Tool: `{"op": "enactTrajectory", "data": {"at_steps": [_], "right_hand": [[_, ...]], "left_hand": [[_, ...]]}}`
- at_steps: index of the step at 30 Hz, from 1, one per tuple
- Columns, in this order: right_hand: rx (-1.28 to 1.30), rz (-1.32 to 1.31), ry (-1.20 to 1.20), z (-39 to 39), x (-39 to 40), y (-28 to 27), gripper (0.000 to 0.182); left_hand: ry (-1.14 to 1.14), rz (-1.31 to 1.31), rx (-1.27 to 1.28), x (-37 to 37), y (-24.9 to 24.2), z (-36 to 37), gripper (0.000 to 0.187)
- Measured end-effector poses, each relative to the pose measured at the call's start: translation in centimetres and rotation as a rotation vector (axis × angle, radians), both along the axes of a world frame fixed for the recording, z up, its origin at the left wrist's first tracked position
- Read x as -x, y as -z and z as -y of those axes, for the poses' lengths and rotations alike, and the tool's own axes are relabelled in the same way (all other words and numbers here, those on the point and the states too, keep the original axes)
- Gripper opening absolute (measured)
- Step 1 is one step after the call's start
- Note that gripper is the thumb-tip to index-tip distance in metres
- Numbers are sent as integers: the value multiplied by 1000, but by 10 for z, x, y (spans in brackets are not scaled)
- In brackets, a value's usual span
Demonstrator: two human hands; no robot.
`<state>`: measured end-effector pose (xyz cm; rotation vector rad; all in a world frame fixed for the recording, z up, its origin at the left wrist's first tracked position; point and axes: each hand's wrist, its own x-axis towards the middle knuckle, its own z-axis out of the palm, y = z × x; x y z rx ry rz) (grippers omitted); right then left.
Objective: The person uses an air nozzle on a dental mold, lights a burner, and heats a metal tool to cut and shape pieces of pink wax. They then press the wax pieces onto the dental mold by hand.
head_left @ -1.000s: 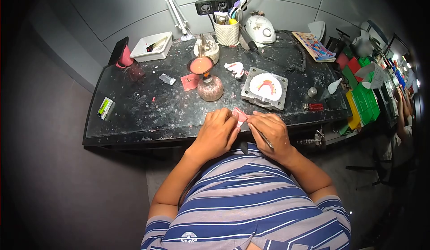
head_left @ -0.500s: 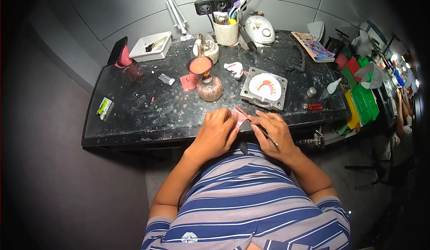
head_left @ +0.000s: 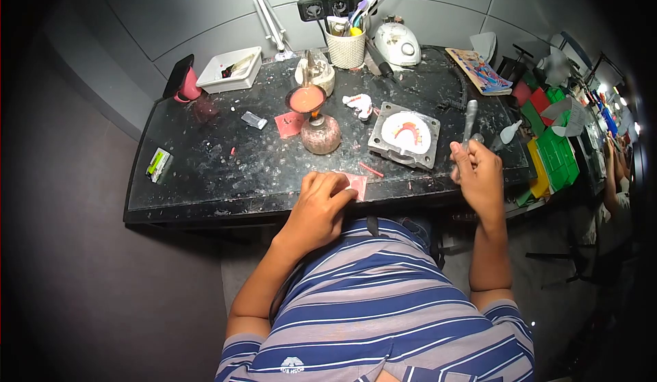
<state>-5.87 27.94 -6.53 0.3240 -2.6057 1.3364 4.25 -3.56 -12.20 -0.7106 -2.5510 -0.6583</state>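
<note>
My left hand (head_left: 320, 207) rests at the table's front edge, its fingers on a pink wax sheet (head_left: 358, 186). A thin pink strip (head_left: 371, 169) lies just beyond the sheet. Raised at the right, my right hand (head_left: 479, 170) is closed around a grey metallic tool (head_left: 470, 118) that points up and away. To its left is a metal flask (head_left: 424, 157) with white plaster and a red, arch-shaped form (head_left: 409, 133). A metal pan of melted pink wax (head_left: 306, 99) sits above a round burner (head_left: 320, 135) with an orange flame.
A pink square (head_left: 289, 125) lies left of the burner. Farther back are a white tray (head_left: 228, 71), a tool cup (head_left: 345, 50), a white rounded device (head_left: 397, 44) and a magazine (head_left: 477, 71). Green bins (head_left: 556, 157) stand right. Another person's arm (head_left: 611, 163) shows far right.
My right hand has moved right and up, away from the wax sheet, and now holds the grey tool instead of the thin dark one. The pink strip now lies on the table.
</note>
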Motion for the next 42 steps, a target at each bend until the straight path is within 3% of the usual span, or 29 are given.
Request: {"op": "enactTrajectory", "data": {"at_steps": [2, 3, 5, 12, 14, 16, 18, 20, 21, 30, 34, 42], "right_hand": [[-260, 83, 77, -11, 9, 0, 42], [-261, 82, 76, -14, 11, 4, 42], [-546, -8, 156, -16, 16, 15, 41], [-525, 48, 199, -7, 9, 15, 33], [-565, -385, 288, -4, 2, 18, 26], [-320, -359, 161, 14, -12, 7, 21], [-176, -542, -195, 38, -20, 14, 21], [-158, -462, -604, 64, -24, 28, 25], [-140, -503, -699, 79, -24, 40, 25], [-189, -491, -745, 108, -23, 60, 13], [-225, -505, -755, 110, -24, 55, 13], [-238, -578, -796, 110, -26, 58, 13]], "left_hand": [[-25, -17, -25, -4, -5, -9, 24], [-51, -32, -48, -5, -6, -14, 22], [-72, -65, -45, -1, 3, -18, 20], [-4, -96, -186, 5, 20, -11, 18], [9, -67, -202, 3, 21, -8, 19], [15, -76, -237, 1, 21, -8, 22], [7, -63, -230, 0, 24, -7, 22], [8, -50, -216, 0, 25, -7, 22], [-6, -67, -209, 0, 24, -6, 21], [-111, -130, -163, -14, 15, 3, 18], [-68, -197, -45, -14, 15, 6, 21], [-78, -220, -48, -12, 21, 5, 21]]}}
